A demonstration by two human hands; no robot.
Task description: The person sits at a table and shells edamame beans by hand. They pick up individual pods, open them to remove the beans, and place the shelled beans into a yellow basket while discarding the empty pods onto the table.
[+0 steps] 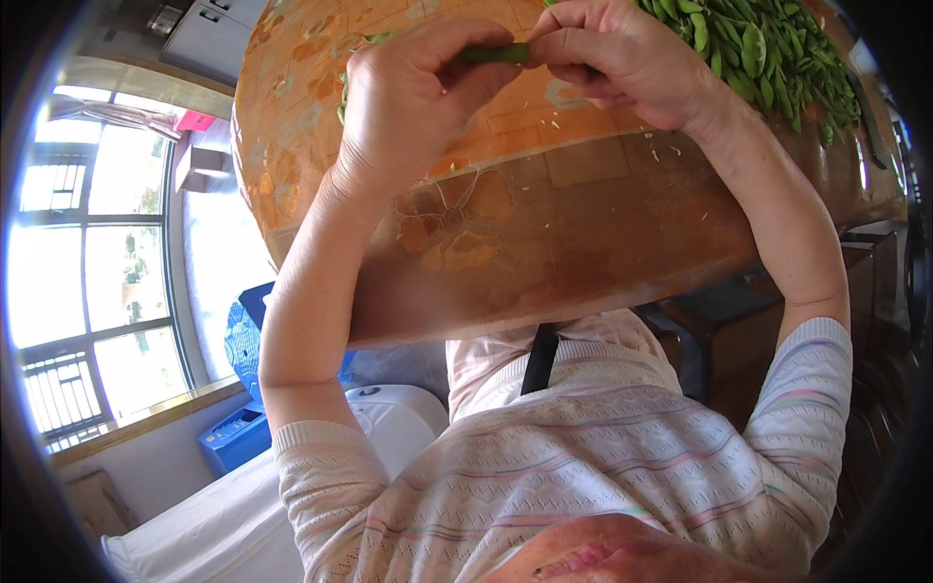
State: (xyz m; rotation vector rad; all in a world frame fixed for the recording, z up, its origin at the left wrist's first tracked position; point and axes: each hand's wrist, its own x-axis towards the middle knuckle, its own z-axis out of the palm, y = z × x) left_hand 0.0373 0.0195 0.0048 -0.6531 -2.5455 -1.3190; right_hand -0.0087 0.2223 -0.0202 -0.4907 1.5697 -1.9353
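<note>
My left hand [430, 87] pinches a green bean pod [503, 54] between thumb and forefinger, above the covered tabletop [583, 240]. The fingertips of my right hand [605, 55] close on the pod's other end. A large heap of green pods [758, 58] lies on the table at the upper right, beyond my right wrist. Several more green pieces [341, 98] show just past my left hand, mostly hidden by it. Small pale bits [555, 124] are scattered on the table below my hands.
The table's near edge curves in front of my body. Dark wooden chairs [721, 328] stand below it at the right. On the left are a blue plastic object [237, 437], a white rounded object [401, 415] and large windows [124, 233].
</note>
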